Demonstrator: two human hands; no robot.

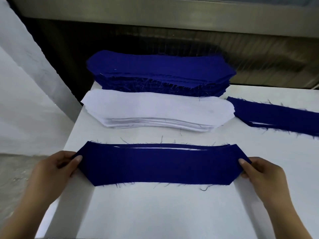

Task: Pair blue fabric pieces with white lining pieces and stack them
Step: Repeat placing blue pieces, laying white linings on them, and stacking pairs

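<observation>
A long blue fabric piece (158, 165) lies across the near part of the white table (155, 213), with a thin strip of white lining showing along its far edge. My left hand (57, 171) pinches its left tip, thumb on top. My right hand (260, 175) pinches its right tip the same way. Behind it sits a stack of white lining pieces (155, 109). A thick stack of blue pieces (160, 71) stands at the table's far edge.
A flat pile of blue pieces with white showing between layers (279, 116) lies at the right, running off the frame. White cloth (22, 100) hangs at the left beyond the table's edge. A dark metal surface (207, 40) runs behind the table.
</observation>
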